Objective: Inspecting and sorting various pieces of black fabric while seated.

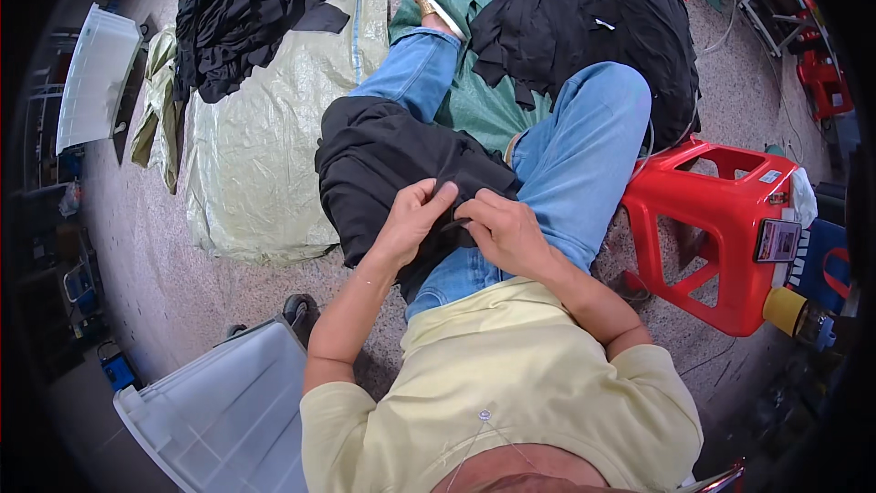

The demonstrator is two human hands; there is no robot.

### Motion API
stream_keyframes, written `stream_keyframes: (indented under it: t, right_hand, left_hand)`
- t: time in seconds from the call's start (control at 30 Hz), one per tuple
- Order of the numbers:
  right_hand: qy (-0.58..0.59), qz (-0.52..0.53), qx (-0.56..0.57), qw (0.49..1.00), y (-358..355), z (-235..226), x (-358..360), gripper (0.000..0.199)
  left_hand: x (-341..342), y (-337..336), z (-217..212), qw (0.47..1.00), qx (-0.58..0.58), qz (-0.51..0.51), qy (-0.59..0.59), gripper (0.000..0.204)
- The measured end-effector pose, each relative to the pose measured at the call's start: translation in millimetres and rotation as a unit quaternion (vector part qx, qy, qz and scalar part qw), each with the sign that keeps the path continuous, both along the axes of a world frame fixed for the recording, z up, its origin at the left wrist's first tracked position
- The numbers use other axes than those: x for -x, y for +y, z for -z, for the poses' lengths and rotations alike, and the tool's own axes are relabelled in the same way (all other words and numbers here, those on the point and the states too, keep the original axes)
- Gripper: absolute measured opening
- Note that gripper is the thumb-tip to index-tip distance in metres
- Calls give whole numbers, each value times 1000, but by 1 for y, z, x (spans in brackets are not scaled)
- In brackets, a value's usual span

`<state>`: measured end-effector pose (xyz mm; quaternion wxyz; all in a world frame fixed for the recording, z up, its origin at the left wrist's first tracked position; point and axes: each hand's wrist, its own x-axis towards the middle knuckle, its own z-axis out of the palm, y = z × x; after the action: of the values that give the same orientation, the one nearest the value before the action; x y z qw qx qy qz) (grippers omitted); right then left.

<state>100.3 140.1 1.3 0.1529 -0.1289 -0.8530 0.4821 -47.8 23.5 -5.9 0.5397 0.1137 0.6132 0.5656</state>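
Note:
A black cloth garment lies bunched across my left thigh and between my legs. Over its near edge, my left hand pinches the fabric between thumb and fingers. Close beside it, my right hand is closed with its fingertips on the same cloth. A narrow dark edge shows at the right fingertips; I cannot tell whether it is a fold or a small tool. The two hands are a little apart, with cloth between them.
Heaps of black cloth lie on a pale woven sheet and a green sheet. At my right stands a red plastic stool with a phone against its side. A translucent plastic bin is at lower left, a white panel farther off.

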Motion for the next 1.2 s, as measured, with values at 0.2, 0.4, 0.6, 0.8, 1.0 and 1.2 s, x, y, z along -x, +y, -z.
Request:
stream_keyframes:
  t: [0.2,0.4,0.6,0.8,1.0,1.2]
  right_hand:
    - [36,-25,-92,995,1,3,0,21]
    - [64,-17,-152,986,0,-1,3,18]
    - [51,-57,-165,983,-1,-8,-1,16]
    - [35,-54,-132,989,-1,-13,1,17]
    - [61,23,13,998,0,0,-1,19]
    - [74,-2,62,995,4,0,3,18]
  left_hand:
    - [2,0,-15,999,10,10,-33,19]
    - [9,-14,-10,991,83,90,47,32]
    - [9,-10,-2,996,-29,52,-67,13]
    - [-14,8,-15,982,-80,-56,164,13]
    - [-15,-2,-15,992,-50,-15,112,16]
    - [-11,-9,-8,996,-51,-8,71,17]
